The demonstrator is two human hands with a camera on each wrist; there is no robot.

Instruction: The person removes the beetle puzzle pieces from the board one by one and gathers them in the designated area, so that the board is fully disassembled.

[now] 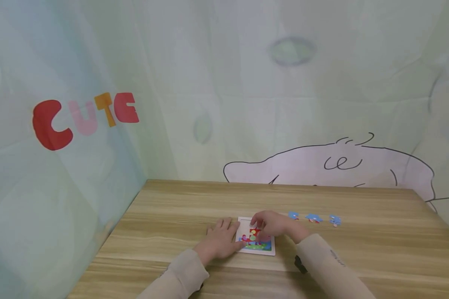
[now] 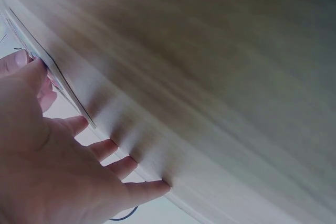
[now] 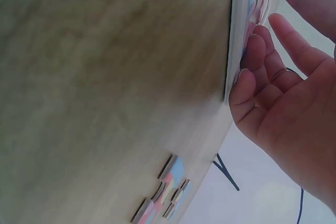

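A small jigsaw puzzle board [image 1: 263, 252] with a white border lies flat on the table, coloured pieces filling its lower part. My left hand [image 1: 221, 241] rests at its left side, fingers spread on the tabletop, thumb on the border. Over the board, my right hand [image 1: 271, 224] pinches a red puzzle piece [image 1: 253, 232] with a yellow spot between thumb and index finger. Its other fingers curl against the board's edge in the right wrist view. That hand covers the board's upper right part.
Several loose blue puzzle pieces [image 1: 314, 218] lie in a row on the wooden table [image 1: 378, 241], right of the board. A printed cloth [image 1: 247, 104] hangs behind the table's back edge and along its left side.
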